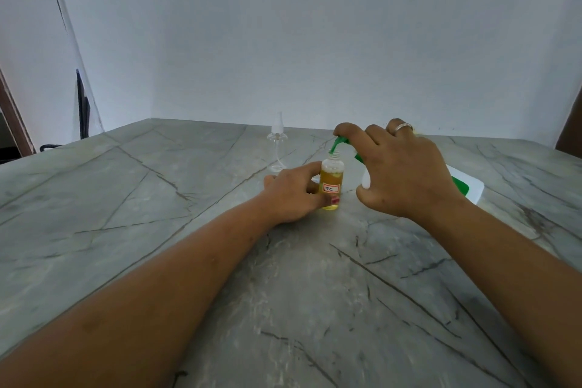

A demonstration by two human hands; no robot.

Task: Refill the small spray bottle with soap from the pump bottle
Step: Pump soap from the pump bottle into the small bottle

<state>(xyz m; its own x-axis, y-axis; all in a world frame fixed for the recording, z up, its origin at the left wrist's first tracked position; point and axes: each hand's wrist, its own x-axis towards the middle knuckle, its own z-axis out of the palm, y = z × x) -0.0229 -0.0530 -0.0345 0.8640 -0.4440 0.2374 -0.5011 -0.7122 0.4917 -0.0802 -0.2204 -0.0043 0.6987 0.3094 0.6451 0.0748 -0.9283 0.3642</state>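
Note:
The small clear spray bottle (331, 181) stands upright on the marble table, uncapped, holding yellow liquid up to about its shoulder, with a red-edged label. My left hand (293, 195) grips its body from the left. The pump bottle (461, 187), white with green parts, is tilted toward me and held by my right hand (406, 167), which wraps round its neck. My fingers press on the green pump head (339, 142), whose spout points down right above the small bottle's open neck. The clear spray cap with its dip tube (277, 148) stands behind, to the left.
The grey veined marble table (220, 261) stretches wide on all sides. A white wall rises right behind its far edge. A dark chair back shows past the table's left edge (82, 104).

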